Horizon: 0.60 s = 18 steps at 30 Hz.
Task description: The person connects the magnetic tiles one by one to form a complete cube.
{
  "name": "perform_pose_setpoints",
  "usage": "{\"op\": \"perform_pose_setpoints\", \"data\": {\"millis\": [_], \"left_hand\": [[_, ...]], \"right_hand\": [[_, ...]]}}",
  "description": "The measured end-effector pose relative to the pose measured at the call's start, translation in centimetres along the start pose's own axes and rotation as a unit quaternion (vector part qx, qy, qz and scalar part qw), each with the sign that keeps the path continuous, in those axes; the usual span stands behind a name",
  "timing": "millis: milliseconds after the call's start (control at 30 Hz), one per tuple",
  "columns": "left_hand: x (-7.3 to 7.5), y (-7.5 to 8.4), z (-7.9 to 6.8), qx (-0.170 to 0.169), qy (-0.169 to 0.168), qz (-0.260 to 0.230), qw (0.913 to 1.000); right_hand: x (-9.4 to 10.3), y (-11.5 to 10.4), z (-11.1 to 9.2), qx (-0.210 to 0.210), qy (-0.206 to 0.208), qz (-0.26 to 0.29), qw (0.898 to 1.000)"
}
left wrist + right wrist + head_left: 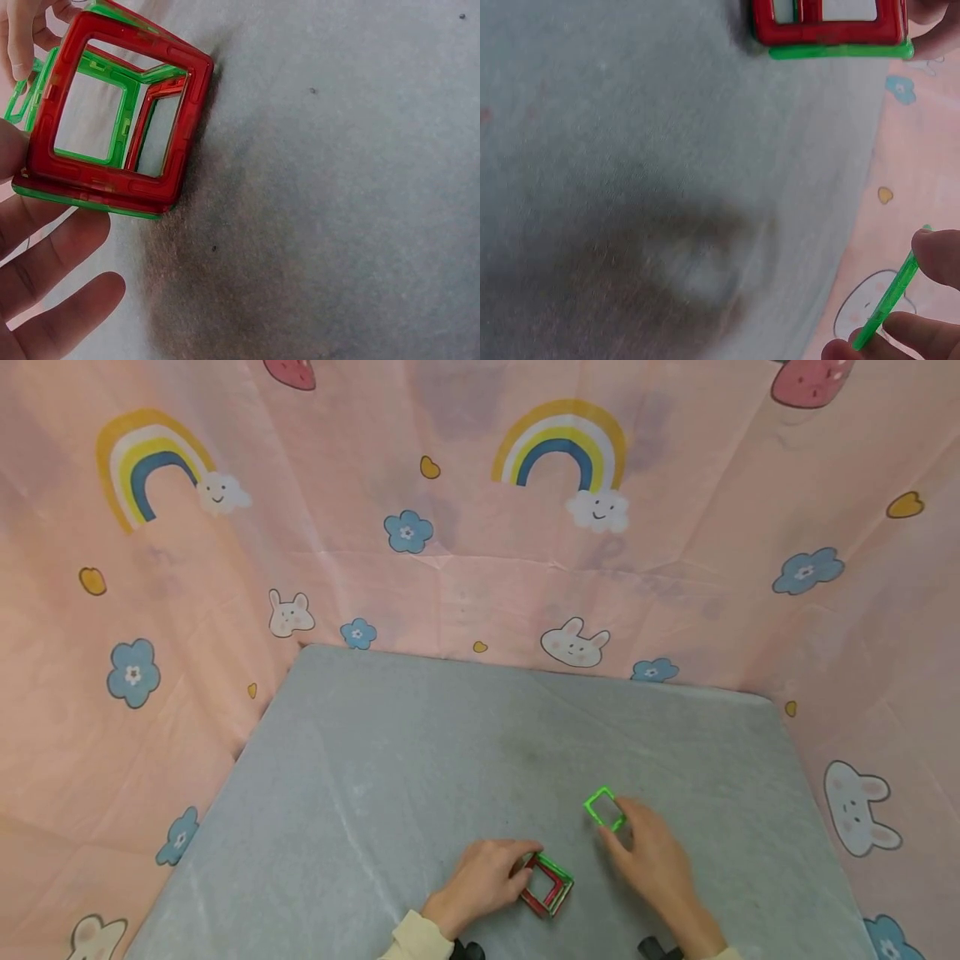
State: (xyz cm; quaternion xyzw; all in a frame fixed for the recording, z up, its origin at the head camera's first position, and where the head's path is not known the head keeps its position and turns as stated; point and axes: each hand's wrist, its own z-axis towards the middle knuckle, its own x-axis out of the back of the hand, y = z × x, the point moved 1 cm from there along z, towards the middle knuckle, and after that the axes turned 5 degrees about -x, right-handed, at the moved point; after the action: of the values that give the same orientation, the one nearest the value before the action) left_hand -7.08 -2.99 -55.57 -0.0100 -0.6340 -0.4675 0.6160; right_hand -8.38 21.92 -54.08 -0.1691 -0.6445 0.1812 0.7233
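Note:
Near the front of the table, my left hand (483,877) grips an open-framed cube (535,903) of red and green translucent square magnetic tiles. In the left wrist view a red tile (97,175) faces the camera, with green and red frames behind it; the thumb and fingers are at its left side. To the right of the cube and farther back, my right hand (660,864) pinches a single green square tile (595,796) between thumb and fingers. The right wrist view shows this green tile (889,296) edge-on, apart from the cube.
A grey cloth (420,752) covers the table. Pink patterned fabric (465,585) with rainbows, rabbits and flowers hangs at the back and both sides. Dark wrist gear (658,948) shows at the front edge of the head view.

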Motion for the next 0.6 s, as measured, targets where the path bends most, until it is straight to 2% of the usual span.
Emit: {"op": "perform_pose_setpoints", "data": {"millis": [367, 600], "left_hand": [[-0.1, -0.1, 0.0, 0.006, 0.007, -0.009, 0.9999], [-0.4, -0.2, 0.0, 0.001, 0.026, 0.000, 0.9997]], "right_hand": [[0.0, -1.8, -1.0, 0.018, 0.018, 0.002, 1.000], [-0.5, -2.6, -1.9, 0.053, 0.053, 0.021, 0.997]]}}
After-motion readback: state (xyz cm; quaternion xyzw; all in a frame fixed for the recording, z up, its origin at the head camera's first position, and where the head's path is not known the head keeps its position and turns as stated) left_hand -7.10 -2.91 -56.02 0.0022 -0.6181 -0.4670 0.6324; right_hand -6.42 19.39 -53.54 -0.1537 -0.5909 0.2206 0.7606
